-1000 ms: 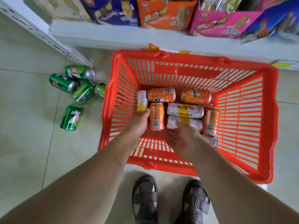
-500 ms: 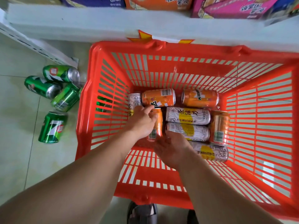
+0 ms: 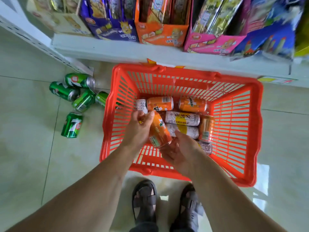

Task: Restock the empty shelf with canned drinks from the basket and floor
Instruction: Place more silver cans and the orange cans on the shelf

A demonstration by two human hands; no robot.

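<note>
Progress looks early, judging by how many cans remain loose. The left hand (image 3: 139,129) curls its fingers round the top of one orange can (image 3: 158,131) and holds it tilted above the others, near the middle of the red basket (image 3: 107,131). The right hand (image 3: 181,150) lies spread just beneath the can's lower end, palm up, gripping nothing; whether it touches the can I cannot tell.

On the basket's floor lie more cans on their sides: two orange ones (image 3: 160,103) at twelve o'clock from the lifted can, two white and yellow cans (image 3: 183,118) at three o'clock, another orange one beyond those, a white one partly hidden at ten o'clock, and one more at five o'clock. On the floor outside, at nine to ten o'clock from the basket, five green cans (image 3: 72,125) lie scattered, some touching each other.

No empty shelf shows here, so none of the restocking can be confirmed as done; all those cans are left to place.

The floor (image 3: 30,156) is pale glossy tile. The basket stands against a white shelf (image 3: 117,51) at twelve o'clock, which carries purple, orange, pink and blue snack boxes (image 3: 160,32). The person's dark sandals (image 3: 144,201) stand at six o'clock from the basket.
</note>
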